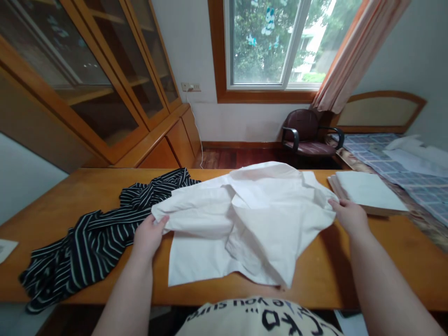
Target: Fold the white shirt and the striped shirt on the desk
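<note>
A white garment [245,219] lies crumpled across the middle of the wooden table [49,205]. My left hand [149,235] pinches its left edge, thumb on top of the cloth. My right hand [350,215] grips its right edge, fingers closed on the fabric. Both hands hold the cloth slightly off the table, stretched between them. A black garment with white stripes [101,231] lies bunched just left of my left hand, partly under the white cloth.
A folded white cloth on a flat stack [367,191] sits at the table's right end. A paper corner [5,247] shows far left. Behind are a glass-door cabinet [87,79], a dark armchair [308,135], a window and a bed [402,163].
</note>
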The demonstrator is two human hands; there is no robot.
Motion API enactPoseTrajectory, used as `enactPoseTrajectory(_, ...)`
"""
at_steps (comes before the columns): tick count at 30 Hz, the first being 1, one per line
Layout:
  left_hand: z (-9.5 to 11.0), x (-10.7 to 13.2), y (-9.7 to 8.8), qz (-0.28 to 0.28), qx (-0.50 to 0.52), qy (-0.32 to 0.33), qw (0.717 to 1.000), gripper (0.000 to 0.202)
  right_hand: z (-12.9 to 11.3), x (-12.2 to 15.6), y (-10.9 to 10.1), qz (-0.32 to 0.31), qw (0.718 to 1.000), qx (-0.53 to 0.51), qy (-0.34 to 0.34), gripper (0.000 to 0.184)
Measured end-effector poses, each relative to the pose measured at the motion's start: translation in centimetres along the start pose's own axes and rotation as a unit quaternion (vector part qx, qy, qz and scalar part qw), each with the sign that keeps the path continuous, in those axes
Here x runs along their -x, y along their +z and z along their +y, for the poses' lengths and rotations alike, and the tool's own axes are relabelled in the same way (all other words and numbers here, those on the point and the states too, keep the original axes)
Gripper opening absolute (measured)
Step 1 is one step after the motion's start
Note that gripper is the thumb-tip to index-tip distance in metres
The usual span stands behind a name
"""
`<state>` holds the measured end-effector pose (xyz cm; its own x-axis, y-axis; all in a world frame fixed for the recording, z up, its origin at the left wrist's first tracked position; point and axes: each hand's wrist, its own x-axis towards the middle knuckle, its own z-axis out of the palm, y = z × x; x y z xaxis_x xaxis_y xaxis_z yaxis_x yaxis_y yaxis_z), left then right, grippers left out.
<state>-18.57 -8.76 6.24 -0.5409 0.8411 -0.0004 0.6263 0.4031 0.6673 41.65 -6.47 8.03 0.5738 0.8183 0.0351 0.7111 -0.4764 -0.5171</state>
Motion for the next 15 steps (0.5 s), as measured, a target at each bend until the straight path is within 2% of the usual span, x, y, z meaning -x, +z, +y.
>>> enactPoseTrajectory(2, -0.2, 0.7, 0.7, -0.036, -0.064, 0.007, 0.997, 0.040, 0.1, 1.1, 1.2, -0.033, 0.996, 0.088, -0.002, 0.036)
enactPoseTrajectory(4, 0.4, 2.0, 1.7, -0.007, -0.097, 0.029, 0.995, 0.045, -1.1, 3.1, 2.4, -0.016, 0.994, 0.098, -0.041, 0.042)
enactPoseTrajectory(6, 1.8, 3.6, 2.7, 0.072, -0.101, 0.084, 0.989, 0.054, -3.1, 5.8, 3.5, -0.026, 0.993, 0.028, -0.113, 0.047)
enactPoseTrajectory(7, 2.6, 4.6, 3.3, 0.098, -0.093, 0.120, 0.984, 0.056, -4.3, 7.3, 4.0, -0.077, 0.985, -0.024, -0.151, 0.047)
enactPoseTrajectory(8, 3.5, 5.7, 3.9, 0.092, -0.069, 0.157, 0.981, 0.054, -5.5, 8.8, 4.6, -0.138, 0.969, -0.065, -0.194, 0.048)
enactPoseTrajectory(9, 4.4, 6.9, 4.7, 0.045, -0.033, 0.191, 0.980, 0.050, -6.7, 10.3, 5.3, -0.199, 0.948, -0.085, -0.235, 0.053)
enactPoseTrajectory(10, 5.2, 8.2, 5.6, -0.034, 0.008, 0.210, 0.977, 0.045, -7.7, 11.8, 6.0, -0.246, 0.930, -0.086, -0.258, 0.060)
enactPoseTrajectory(12, 6.5, 10.8, 7.6, -0.210, 0.078, 0.188, 0.956, 0.045, -9.4, 14.2, 7.7, -0.293, 0.914, -0.044, -0.278, 0.075)
enactPoseTrajectory(13, 6.9, 12.0, 8.7, -0.263, 0.090, 0.173, 0.945, 0.054, -9.9, 15.1, 8.5, -0.293, 0.912, -0.020, -0.286, 0.080)
enactPoseTrajectory(15, 7.4, 14.0, 10.6, -0.302, 0.078, 0.182, 0.932, 0.067, -10.5, 16.3, 9.9, -0.278, 0.914, 0.015, -0.295, 0.071)
